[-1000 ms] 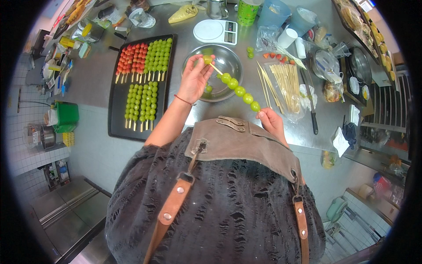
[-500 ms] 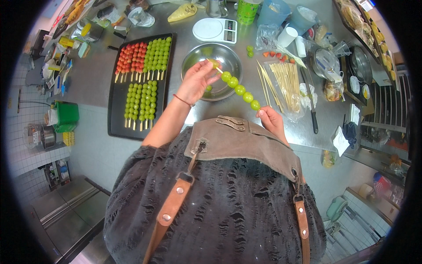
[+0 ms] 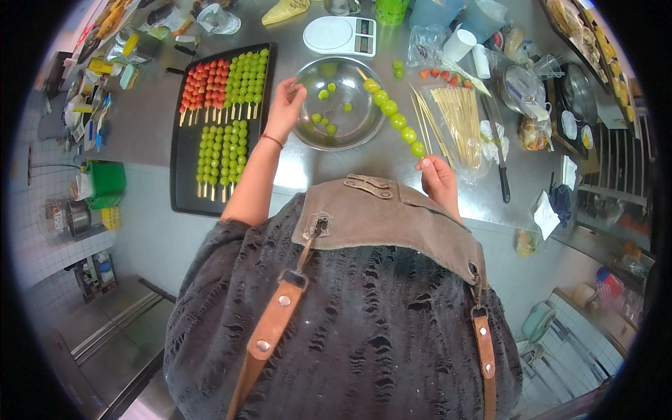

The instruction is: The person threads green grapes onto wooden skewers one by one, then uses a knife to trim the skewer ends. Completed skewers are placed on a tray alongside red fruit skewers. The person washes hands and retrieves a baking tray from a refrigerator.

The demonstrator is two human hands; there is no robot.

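My right hand (image 3: 439, 178) pinches the lower end of a skewer of green grapes (image 3: 398, 122), which tilts up and left over the right rim of a steel bowl (image 3: 358, 130). Several grapes are threaded on it, and the bare stick tip pokes out at the top. My left hand (image 3: 285, 105) is beside the bowl's left rim with fingers loosely bent and apart, nothing visible in it. Loose green grapes (image 3: 331, 129) lie inside the bowl. To the left, a dark tray (image 3: 185, 157) bears rows of red fruit skewers (image 3: 204, 85) and green grape skewers (image 3: 223, 152).
Behind the bowl stands a white kitchen scale (image 3: 330, 35). Bare bamboo skewers (image 3: 458, 119) in a plastic bag, a black-handled knife (image 3: 504, 183) and cut strawberries (image 3: 445, 75) lie to the right. Two grapes (image 3: 397, 68) sit near the bowl's far right.
My left hand has let go of the skewer's upper end and moved left to the bowl's rim. The skewer, still in my right hand, has shifted right and stands steeper.
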